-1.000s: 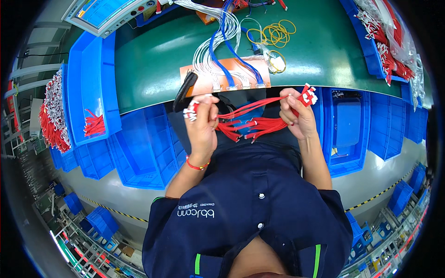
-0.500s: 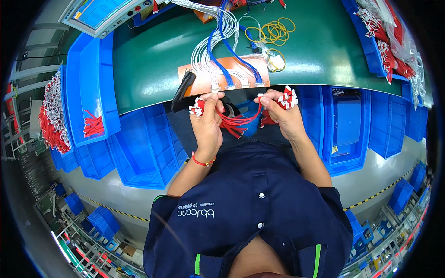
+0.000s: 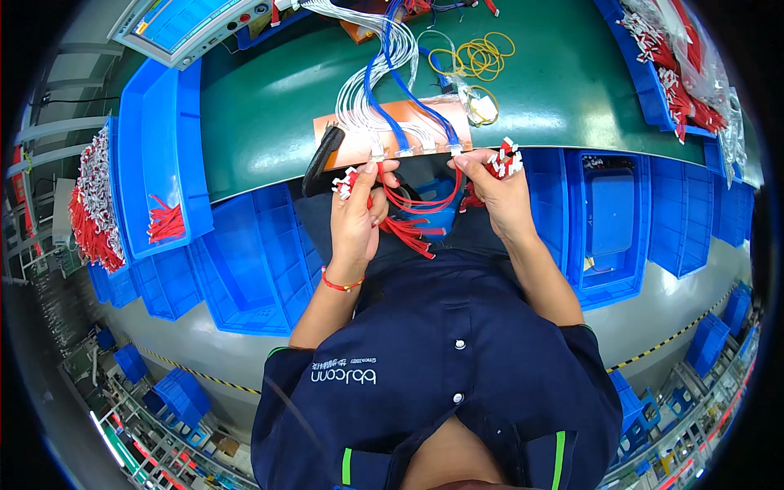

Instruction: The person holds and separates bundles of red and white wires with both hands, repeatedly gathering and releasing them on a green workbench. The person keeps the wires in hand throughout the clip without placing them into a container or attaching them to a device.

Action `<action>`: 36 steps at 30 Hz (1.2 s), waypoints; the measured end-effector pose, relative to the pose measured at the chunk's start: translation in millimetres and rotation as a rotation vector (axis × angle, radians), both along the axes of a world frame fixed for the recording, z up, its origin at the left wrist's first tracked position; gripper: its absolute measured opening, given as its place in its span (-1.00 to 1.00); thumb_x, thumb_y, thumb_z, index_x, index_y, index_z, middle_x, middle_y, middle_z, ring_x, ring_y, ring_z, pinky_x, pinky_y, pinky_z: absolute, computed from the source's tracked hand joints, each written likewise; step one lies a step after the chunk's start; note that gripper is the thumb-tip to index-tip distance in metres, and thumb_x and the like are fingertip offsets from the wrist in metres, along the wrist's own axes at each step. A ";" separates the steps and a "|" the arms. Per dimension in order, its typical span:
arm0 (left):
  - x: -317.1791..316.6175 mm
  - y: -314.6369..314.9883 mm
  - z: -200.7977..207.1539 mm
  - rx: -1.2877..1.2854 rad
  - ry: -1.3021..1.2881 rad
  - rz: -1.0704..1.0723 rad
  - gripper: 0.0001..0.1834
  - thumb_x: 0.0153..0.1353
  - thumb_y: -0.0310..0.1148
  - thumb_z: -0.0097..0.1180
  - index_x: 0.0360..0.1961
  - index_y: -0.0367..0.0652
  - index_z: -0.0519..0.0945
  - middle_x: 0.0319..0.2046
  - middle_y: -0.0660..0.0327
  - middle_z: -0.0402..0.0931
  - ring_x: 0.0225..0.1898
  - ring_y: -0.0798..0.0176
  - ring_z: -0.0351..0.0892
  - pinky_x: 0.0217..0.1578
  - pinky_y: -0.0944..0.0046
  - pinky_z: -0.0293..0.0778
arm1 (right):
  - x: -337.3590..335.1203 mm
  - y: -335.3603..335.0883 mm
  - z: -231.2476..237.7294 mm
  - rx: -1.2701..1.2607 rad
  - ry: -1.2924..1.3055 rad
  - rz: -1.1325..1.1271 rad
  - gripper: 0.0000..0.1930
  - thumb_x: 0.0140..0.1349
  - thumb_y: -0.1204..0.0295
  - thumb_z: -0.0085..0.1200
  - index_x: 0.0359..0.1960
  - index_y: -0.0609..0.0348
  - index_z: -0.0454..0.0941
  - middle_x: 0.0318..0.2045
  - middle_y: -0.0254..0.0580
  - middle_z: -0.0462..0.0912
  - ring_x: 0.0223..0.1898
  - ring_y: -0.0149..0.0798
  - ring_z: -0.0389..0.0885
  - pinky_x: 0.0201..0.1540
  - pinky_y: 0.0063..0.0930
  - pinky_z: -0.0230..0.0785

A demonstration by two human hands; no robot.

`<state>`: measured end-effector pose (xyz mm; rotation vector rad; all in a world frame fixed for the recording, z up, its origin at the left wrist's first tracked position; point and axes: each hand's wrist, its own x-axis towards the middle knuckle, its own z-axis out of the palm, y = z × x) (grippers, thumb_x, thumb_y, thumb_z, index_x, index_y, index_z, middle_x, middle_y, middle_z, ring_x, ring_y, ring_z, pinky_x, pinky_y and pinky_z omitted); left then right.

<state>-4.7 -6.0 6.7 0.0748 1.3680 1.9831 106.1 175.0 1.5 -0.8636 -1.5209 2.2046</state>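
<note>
My left hand is closed around a bunch of red wire cables with white connectors. Its thumb and fingertips are just below the left white socket on the copper-coloured board. My right hand grips a second bunch of white connectors. Between thumb and finger it pinches the end of a red cable against the board's right socket. That cable sags in a loop between both hands; whether its plugs are fully seated I cannot tell. Loose red ends hang below my left hand.
White wires and blue cables run from the board over the green table. A black sleeved bundle lies at its left. Blue bins stand left and beneath. A tester with a screen and yellow bands lie farther back.
My right hand has moved up, bringing its cable end to the right socket. My left hand has shifted slightly down and left, its fingers rearranged.
</note>
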 end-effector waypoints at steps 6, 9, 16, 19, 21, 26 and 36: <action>2.9 1.8 -1.4 -0.021 0.026 0.009 -0.62 0.52 -0.25 -0.12 -0.05 -0.37 0.61 -0.36 0.26 0.56 -0.65 0.58 0.15 -0.61 0.48 0.08 | 2.2 -2.0 0.1 -0.152 -0.009 -0.024 -0.89 0.29 0.48 0.23 -0.32 0.29 0.70 -0.64 -0.49 0.54 -0.67 -0.65 0.24 -0.60 -0.63 0.02; 3.3 0.9 -4.0 -0.033 0.042 0.012 -0.63 0.52 -0.26 -0.12 -0.05 -0.36 0.62 -0.36 0.27 0.55 -0.55 0.55 0.25 -0.51 0.47 0.18 | -1.6 -11.4 -3.1 -0.206 0.032 -0.098 -0.88 0.29 0.47 0.23 -0.34 0.29 0.68 -0.72 -0.57 0.40 -0.73 -0.67 0.08 -0.64 -0.62 -0.16; 8.6 1.5 -3.1 -0.104 0.119 0.031 -0.57 0.53 -0.16 -0.11 -0.02 -0.32 0.64 -0.38 0.32 0.55 -0.39 0.49 0.41 -0.34 0.41 0.35 | -5.7 -14.6 0.2 -0.245 0.036 -0.123 -0.87 0.30 0.46 0.21 -0.37 0.28 0.65 -0.74 -0.56 0.37 -0.73 -0.67 0.11 -0.63 -0.63 -0.11; 9.8 3.2 1.6 -0.080 0.080 0.028 -0.56 0.53 -0.15 -0.11 -0.03 -0.34 0.64 -0.36 0.30 0.56 -0.33 0.45 0.48 -0.26 0.39 0.42 | -5.5 -14.2 -2.3 -0.243 0.054 -0.126 -0.87 0.29 0.45 0.23 -0.37 0.26 0.66 -0.73 -0.56 0.39 -0.73 -0.68 0.12 -0.63 -0.63 -0.11; 10.0 4.0 1.8 -0.076 0.063 0.028 -0.56 0.53 -0.15 -0.11 -0.03 -0.35 0.63 -0.36 0.29 0.56 -0.31 0.43 0.51 -0.23 0.38 0.45 | -5.2 -14.3 -3.4 -0.254 0.064 -0.126 -0.86 0.29 0.44 0.23 -0.36 0.27 0.66 -0.72 -0.56 0.39 -0.73 -0.67 0.10 -0.62 -0.63 -0.12; 7.6 9.2 -2.9 0.007 0.042 -0.024 -0.57 0.54 -0.18 -0.15 -0.07 -0.37 0.61 -0.40 0.25 0.55 -0.36 0.40 0.52 -0.23 0.36 0.47 | -6.2 -21.3 -2.4 -0.305 0.104 -0.179 -0.83 0.31 0.41 0.23 -0.34 0.30 0.66 -0.72 -0.59 0.36 -0.72 -0.67 0.07 -0.61 -0.63 -0.12; 2.9 10.1 7.3 0.077 -0.092 -0.031 -0.59 0.54 -0.21 -0.17 -0.07 -0.38 0.57 -0.50 0.29 0.43 -0.57 0.50 0.26 -0.44 0.39 0.31 | 9.5 8.6 -4.7 -0.133 0.043 0.085 -0.55 0.53 0.16 -0.12 -0.12 0.37 0.65 -0.71 -0.51 0.31 -0.63 -0.53 0.28 -0.41 -0.53 0.25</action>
